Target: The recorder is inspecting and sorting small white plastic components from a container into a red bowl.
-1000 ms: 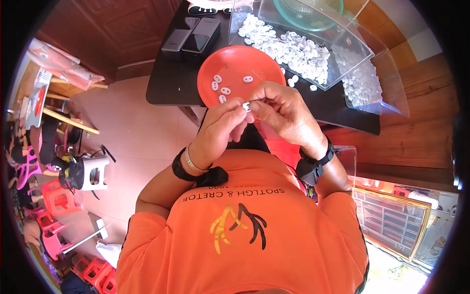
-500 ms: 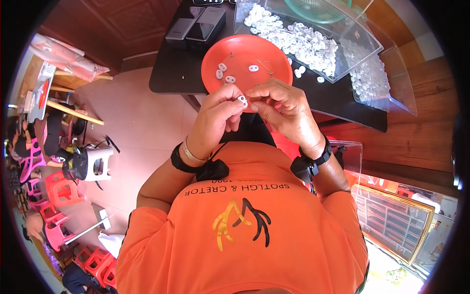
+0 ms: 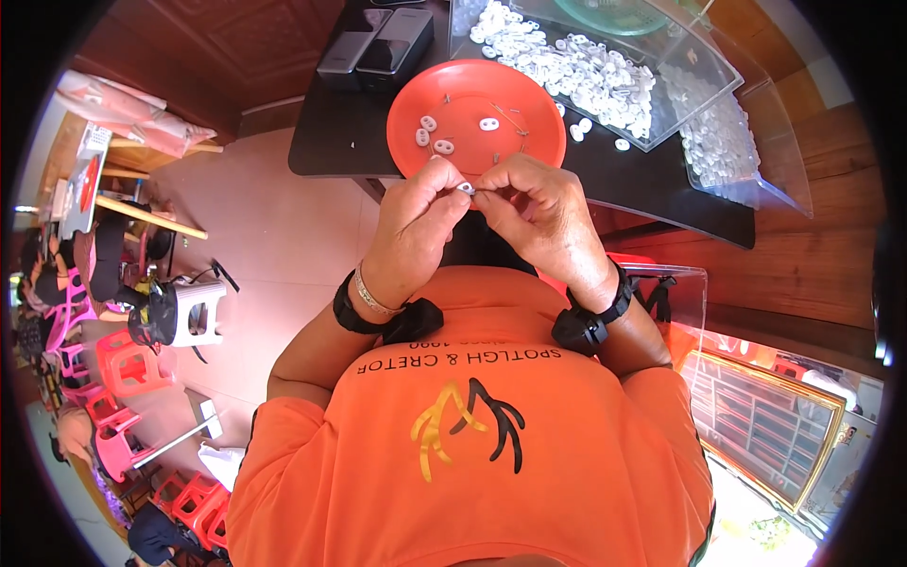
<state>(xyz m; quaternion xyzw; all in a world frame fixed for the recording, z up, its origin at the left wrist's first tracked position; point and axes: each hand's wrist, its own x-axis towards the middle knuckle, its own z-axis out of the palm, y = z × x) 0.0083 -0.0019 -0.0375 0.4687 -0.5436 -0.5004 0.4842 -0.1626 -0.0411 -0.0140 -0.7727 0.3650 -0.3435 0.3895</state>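
Between thumb and finger, my left hand (image 3: pixel 422 215) pinches a small white oval piece with two holes (image 3: pixel 466 188). My right hand (image 3: pixel 540 206) meets it there, thumb and forefinger pressed together at the piece's right side; whatever they hold is too small to make out. Just beyond both hands lies a round orange plate (image 3: pixel 472 85). On it are several similar white two-holed pieces (image 3: pixel 444 146), and small metal bits such as a screw (image 3: pixel 496 158) and thin pins (image 3: pixel 510 120).
A dark table (image 3: pixel 326 142) carries the plate. At its right stands a clear bin (image 3: pixel 652 146) heaped with white pieces, beside another clear bin (image 3: pixel 723 156). Two grey-black boxes (image 3: pixel 397 42) sit at the back left. Stools (image 3: pixel 194 312) stand on the floor to the left.
The white piece has tilted between my fingers, now showing more edge-on. My right thumb and forefinger have closed in against it.
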